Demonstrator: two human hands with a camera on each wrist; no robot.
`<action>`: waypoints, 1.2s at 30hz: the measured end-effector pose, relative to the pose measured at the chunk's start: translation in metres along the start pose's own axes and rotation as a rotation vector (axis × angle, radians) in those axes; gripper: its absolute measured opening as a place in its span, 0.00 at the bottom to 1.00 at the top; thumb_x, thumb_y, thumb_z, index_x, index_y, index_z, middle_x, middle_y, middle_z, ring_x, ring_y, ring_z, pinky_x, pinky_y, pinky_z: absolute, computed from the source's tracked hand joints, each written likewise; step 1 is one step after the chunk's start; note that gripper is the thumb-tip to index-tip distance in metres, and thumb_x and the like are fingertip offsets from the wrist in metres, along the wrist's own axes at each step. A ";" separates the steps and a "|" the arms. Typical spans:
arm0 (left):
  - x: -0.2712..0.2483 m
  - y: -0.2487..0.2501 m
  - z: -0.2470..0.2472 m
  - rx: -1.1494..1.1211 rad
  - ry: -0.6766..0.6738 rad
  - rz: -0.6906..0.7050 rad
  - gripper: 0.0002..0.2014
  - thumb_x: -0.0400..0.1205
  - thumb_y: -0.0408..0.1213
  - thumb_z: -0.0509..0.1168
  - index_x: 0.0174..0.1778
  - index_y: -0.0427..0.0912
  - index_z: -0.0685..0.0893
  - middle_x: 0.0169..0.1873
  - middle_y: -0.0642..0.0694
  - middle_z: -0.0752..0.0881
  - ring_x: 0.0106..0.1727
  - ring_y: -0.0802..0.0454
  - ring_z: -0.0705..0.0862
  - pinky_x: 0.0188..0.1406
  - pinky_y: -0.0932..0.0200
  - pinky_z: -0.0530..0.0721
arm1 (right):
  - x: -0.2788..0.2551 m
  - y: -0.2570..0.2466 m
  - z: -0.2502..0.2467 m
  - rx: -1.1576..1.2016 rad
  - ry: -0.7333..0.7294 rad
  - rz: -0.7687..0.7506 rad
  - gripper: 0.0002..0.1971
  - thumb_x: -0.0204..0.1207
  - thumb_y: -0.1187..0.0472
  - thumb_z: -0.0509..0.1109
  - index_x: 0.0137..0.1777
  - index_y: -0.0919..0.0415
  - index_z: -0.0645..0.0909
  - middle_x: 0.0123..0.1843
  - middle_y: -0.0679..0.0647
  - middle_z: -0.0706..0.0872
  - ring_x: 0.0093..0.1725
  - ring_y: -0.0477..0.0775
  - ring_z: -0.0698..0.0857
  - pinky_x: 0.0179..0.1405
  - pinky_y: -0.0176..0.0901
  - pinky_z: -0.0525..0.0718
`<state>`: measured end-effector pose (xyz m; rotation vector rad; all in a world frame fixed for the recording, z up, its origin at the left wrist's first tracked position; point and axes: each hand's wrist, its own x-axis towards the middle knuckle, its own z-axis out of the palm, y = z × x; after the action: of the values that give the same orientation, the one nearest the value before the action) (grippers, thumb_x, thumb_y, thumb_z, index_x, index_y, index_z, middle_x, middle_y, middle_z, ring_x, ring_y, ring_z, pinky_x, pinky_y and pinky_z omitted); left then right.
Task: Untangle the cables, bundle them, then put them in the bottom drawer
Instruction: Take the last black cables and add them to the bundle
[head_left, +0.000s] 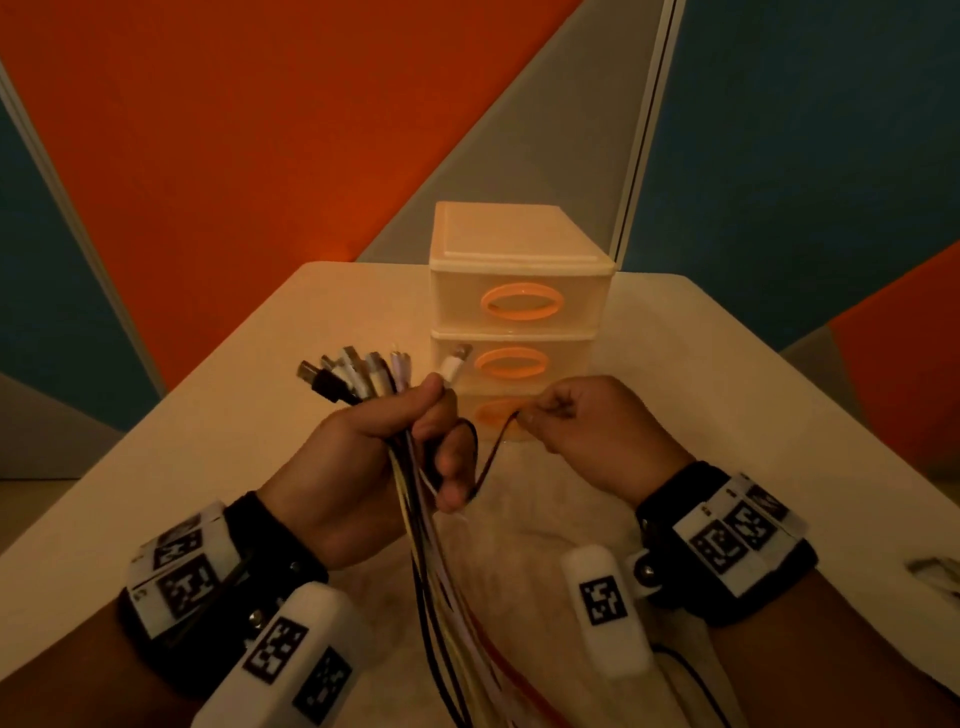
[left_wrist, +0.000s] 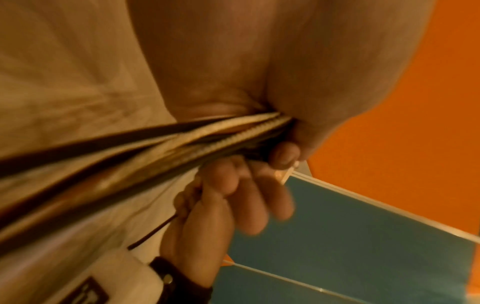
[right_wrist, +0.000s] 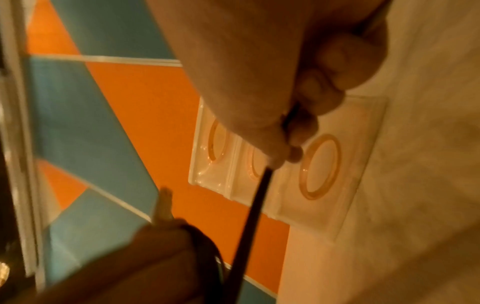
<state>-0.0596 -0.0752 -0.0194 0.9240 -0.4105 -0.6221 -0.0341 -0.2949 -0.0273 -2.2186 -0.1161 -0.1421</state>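
My left hand (head_left: 410, 441) grips a bunch of cables (head_left: 358, 376) upright above the table, their plugs fanned out above the fist and their lengths hanging down toward me. The same bunch of cables (left_wrist: 161, 139) runs into the left fist in the left wrist view. My right hand (head_left: 550, 415) pinches a thin dark cable (head_left: 493, 452) that loops from the left hand's fingers. That dark cable (right_wrist: 249, 218) runs taut from the right hand's pinch in the right wrist view. Behind both hands stands a cream three-drawer unit (head_left: 519, 312); its bottom drawer (head_left: 498, 415) is partly hidden by the hands.
The white table (head_left: 208, 441) carries the drawer unit at its far middle, with all drawers closed. A small pale object (head_left: 935, 571) lies at the right edge. Orange, teal and grey wall panels (head_left: 260, 130) stand behind the table.
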 end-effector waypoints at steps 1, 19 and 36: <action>-0.001 -0.002 0.003 0.065 -0.023 -0.038 0.18 0.88 0.45 0.57 0.32 0.41 0.71 0.35 0.35 0.84 0.34 0.39 0.85 0.41 0.48 0.80 | -0.002 -0.003 0.001 -0.004 0.100 -0.035 0.11 0.74 0.48 0.79 0.37 0.55 0.88 0.32 0.46 0.87 0.35 0.42 0.85 0.37 0.38 0.81; 0.007 0.002 -0.004 -0.254 0.379 0.180 0.19 0.89 0.46 0.55 0.33 0.45 0.68 0.29 0.49 0.67 0.30 0.51 0.72 0.32 0.60 0.75 | -0.018 -0.009 0.012 -0.037 -0.327 -0.217 0.08 0.82 0.54 0.71 0.42 0.52 0.88 0.33 0.42 0.81 0.34 0.37 0.78 0.41 0.37 0.79; 0.003 0.007 -0.005 -0.256 0.268 0.186 0.20 0.88 0.47 0.55 0.30 0.45 0.69 0.26 0.52 0.65 0.26 0.54 0.67 0.32 0.61 0.65 | -0.006 0.014 0.003 -0.128 -0.189 -0.093 0.16 0.78 0.45 0.74 0.34 0.53 0.86 0.34 0.45 0.90 0.35 0.41 0.86 0.42 0.41 0.84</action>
<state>-0.0523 -0.0709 -0.0165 0.7024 -0.1687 -0.3636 -0.0379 -0.3007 -0.0409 -2.3525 -0.3221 0.0107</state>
